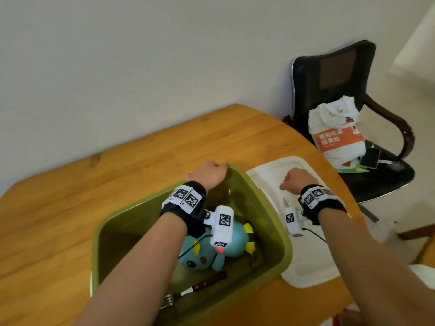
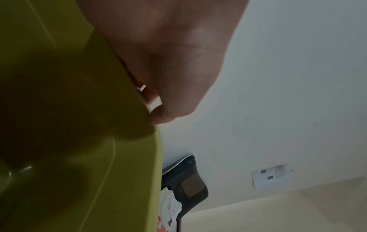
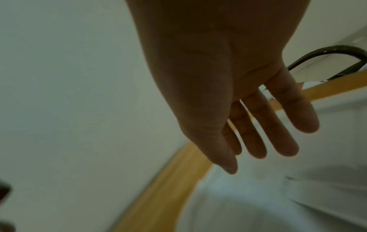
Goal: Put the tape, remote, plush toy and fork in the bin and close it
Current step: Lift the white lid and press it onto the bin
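The green bin (image 1: 270, 231) stands open on the wooden table (image 1: 70, 220). Inside lie a teal plush toy (image 1: 235, 241) and a fork (image 1: 209, 282) with a brown handle; my left forearm hides part of the inside, and no tape or remote shows. My left hand (image 1: 208, 174) grips the bin's far rim, its fingers curled over the green edge (image 2: 79, 141) in the left wrist view. The white lid (image 1: 310, 262) lies flat right of the bin. My right hand (image 1: 295, 180) hovers over the lid's far part, with straight fingers (image 3: 278, 141) and nothing in it.
A black office chair (image 1: 341, 90) stands past the table's right edge. It carries a white and orange bag (image 1: 336, 132) and a phone (image 1: 370, 157). A plain wall runs behind the table.
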`<action>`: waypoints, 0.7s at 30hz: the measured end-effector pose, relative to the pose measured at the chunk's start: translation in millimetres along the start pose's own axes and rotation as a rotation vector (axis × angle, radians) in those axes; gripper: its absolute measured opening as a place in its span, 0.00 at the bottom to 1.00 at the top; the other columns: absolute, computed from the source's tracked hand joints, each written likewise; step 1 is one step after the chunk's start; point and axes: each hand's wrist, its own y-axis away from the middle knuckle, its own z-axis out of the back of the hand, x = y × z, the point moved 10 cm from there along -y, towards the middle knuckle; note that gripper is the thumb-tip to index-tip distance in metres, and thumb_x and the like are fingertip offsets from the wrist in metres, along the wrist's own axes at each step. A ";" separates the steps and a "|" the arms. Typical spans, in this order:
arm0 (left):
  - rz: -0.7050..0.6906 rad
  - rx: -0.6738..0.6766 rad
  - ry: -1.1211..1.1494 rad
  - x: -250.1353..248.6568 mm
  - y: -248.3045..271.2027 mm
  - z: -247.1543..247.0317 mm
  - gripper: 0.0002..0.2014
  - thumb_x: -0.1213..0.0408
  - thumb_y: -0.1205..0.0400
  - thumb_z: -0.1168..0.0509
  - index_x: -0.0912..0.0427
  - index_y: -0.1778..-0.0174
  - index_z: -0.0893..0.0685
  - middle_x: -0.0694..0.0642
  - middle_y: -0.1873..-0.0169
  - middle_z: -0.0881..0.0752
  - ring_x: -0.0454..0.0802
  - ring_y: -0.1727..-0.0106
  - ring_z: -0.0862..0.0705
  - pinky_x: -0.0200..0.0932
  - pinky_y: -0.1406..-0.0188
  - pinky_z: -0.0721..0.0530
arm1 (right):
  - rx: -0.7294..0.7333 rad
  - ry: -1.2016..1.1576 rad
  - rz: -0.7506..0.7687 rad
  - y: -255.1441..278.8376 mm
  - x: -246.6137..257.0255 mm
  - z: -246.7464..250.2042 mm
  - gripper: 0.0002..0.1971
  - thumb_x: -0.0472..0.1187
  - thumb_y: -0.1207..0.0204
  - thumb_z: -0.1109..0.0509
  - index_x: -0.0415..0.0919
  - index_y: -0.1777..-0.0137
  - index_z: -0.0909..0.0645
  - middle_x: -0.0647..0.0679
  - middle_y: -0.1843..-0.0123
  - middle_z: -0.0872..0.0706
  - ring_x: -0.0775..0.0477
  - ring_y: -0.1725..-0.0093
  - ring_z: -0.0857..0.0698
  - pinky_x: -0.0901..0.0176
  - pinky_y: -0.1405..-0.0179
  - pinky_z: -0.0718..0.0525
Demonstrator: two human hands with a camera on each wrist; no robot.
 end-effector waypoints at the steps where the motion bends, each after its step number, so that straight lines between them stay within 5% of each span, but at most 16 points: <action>1: 0.005 -0.003 -0.010 1.1 -0.8 -0.2 0.26 0.39 0.25 0.45 0.55 0.53 0.11 0.51 0.53 0.09 0.57 0.44 0.14 0.64 0.24 0.32 | 0.036 0.073 -0.018 0.1 -4.2 -14.7 0.19 0.48 0.26 0.22 0.35 0.43 0.16 0.39 0.44 0.10 0.38 0.48 0.11 0.49 0.51 0.13; 5: -0.008 -0.061 -0.094 2.0 -3.1 6.4 0.23 0.44 0.17 0.45 0.54 0.46 0.10 0.50 0.51 0.11 0.54 0.44 0.17 0.62 0.21 0.44 | 0.070 0.207 -0.082 1.7 -13.1 -48.8 0.17 0.45 0.25 0.23 0.37 0.41 0.19 0.41 0.44 0.13 0.38 0.49 0.14 0.54 0.56 0.18; 8: -0.019 -0.075 -0.128 0.9 -2.0 9.5 0.21 0.47 0.15 0.46 0.53 0.44 0.11 0.49 0.53 0.14 0.53 0.45 0.20 0.61 0.22 0.47 | 0.006 0.219 -0.087 2.0 -10.0 -47.7 0.06 0.39 0.22 0.29 0.37 0.57 0.19 0.41 0.55 0.14 0.39 0.60 0.17 0.56 0.62 0.21; 10: -0.024 -0.066 -0.114 1.9 -3.1 9.0 0.20 0.49 0.15 0.46 0.54 0.43 0.11 0.49 0.52 0.14 0.53 0.44 0.21 0.61 0.21 0.47 | -0.043 0.232 -0.082 7.7 -10.9 -41.1 0.09 0.36 0.20 0.33 0.37 0.62 0.19 0.41 0.58 0.13 0.39 0.60 0.16 0.56 0.62 0.20; 13: -0.029 -0.052 -0.089 2.9 -2.7 9.5 0.17 0.51 0.14 0.46 0.52 0.45 0.12 0.49 0.52 0.15 0.52 0.48 0.24 0.60 0.21 0.46 | -0.040 0.250 -0.059 10.5 -17.9 -45.5 0.09 0.40 0.17 0.36 0.36 0.49 0.16 0.38 0.43 0.11 0.37 0.51 0.13 0.54 0.54 0.16; 17: -0.045 -0.026 -0.037 4.2 -1.0 8.7 0.16 0.52 0.14 0.45 0.50 0.42 0.13 0.48 0.50 0.17 0.51 0.46 0.25 0.58 0.23 0.44 | -0.062 0.190 -0.080 7.6 -21.7 -42.6 0.10 0.47 0.20 0.33 0.39 0.56 0.21 0.41 0.54 0.12 0.38 0.61 0.17 0.57 0.63 0.21; 19: -0.048 -0.002 0.042 7.3 -0.7 7.8 0.13 0.52 0.15 0.43 0.47 0.46 0.14 0.48 0.48 0.16 0.52 0.41 0.22 0.57 0.21 0.41 | -0.045 0.178 -0.096 2.0 -25.2 -37.4 0.13 0.48 0.20 0.33 0.38 0.56 0.20 0.42 0.56 0.16 0.37 0.57 0.16 0.56 0.60 0.21; 21: -0.066 0.016 0.192 7.5 2.2 10.1 0.11 0.53 0.16 0.41 0.45 0.47 0.13 0.48 0.43 0.16 0.52 0.35 0.21 0.53 0.23 0.33 | -0.050 0.150 -0.084 -2.3 -21.5 -20.6 0.18 0.52 0.19 0.34 0.35 0.49 0.18 0.38 0.46 0.13 0.35 0.48 0.14 0.53 0.50 0.18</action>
